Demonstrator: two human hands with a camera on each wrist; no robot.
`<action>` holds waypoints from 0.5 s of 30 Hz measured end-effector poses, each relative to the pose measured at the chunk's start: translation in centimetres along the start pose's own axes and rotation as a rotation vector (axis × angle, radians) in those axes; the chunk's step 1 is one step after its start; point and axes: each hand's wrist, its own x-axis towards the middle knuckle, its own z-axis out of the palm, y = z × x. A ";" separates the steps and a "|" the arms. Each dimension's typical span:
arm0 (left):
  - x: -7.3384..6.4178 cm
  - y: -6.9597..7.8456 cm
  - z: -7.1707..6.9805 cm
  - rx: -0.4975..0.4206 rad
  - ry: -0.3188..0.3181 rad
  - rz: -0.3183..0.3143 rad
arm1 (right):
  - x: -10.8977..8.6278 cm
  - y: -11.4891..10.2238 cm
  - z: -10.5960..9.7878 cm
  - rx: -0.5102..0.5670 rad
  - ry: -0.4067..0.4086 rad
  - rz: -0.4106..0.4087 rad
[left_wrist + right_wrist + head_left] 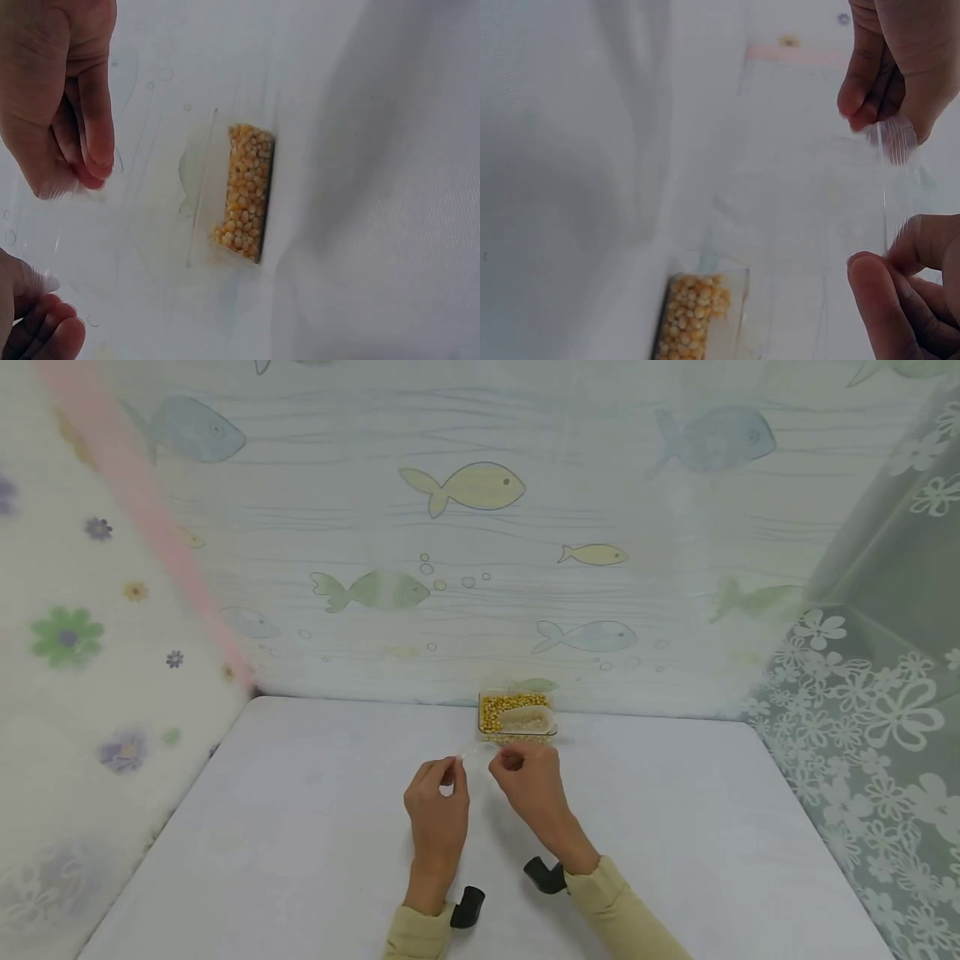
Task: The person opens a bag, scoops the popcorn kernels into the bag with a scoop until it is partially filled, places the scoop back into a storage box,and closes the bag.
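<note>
A thin clear plastic bag [477, 748] is stretched between my two hands, in front of the corn box. My left hand [437, 810] pinches one side of it between thumb and fingers. On the other side my right hand [534, 781] pinches it too. Fine ridges show in the plastic film [896, 142] close to the left fingertips in the right wrist view. Just beyond the hands stands a clear box [480, 720] of yellow corn kernels [246, 191]. A pale, translucent scoop-like piece [528, 719] lies on the kernels.
The white table [300, 827] runs back to a curtain wall [360, 652] printed with fish, close behind the corn box. Floral curtains [870, 760] hang at both sides. A black wrist mount [468, 907] sits at each sleeve.
</note>
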 end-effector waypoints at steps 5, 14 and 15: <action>0.8 -0.5 0.5 -0.043 -0.014 -0.060 | 1.4 0.0 0.5 -0.014 -0.026 0.048; 2.9 -2.0 1.1 -0.138 -0.011 -0.139 | 3.6 0.1 1.3 0.027 -0.064 0.189; 3.2 -2.2 1.1 -0.145 -0.011 -0.145 | 3.9 0.1 1.4 0.027 -0.069 0.200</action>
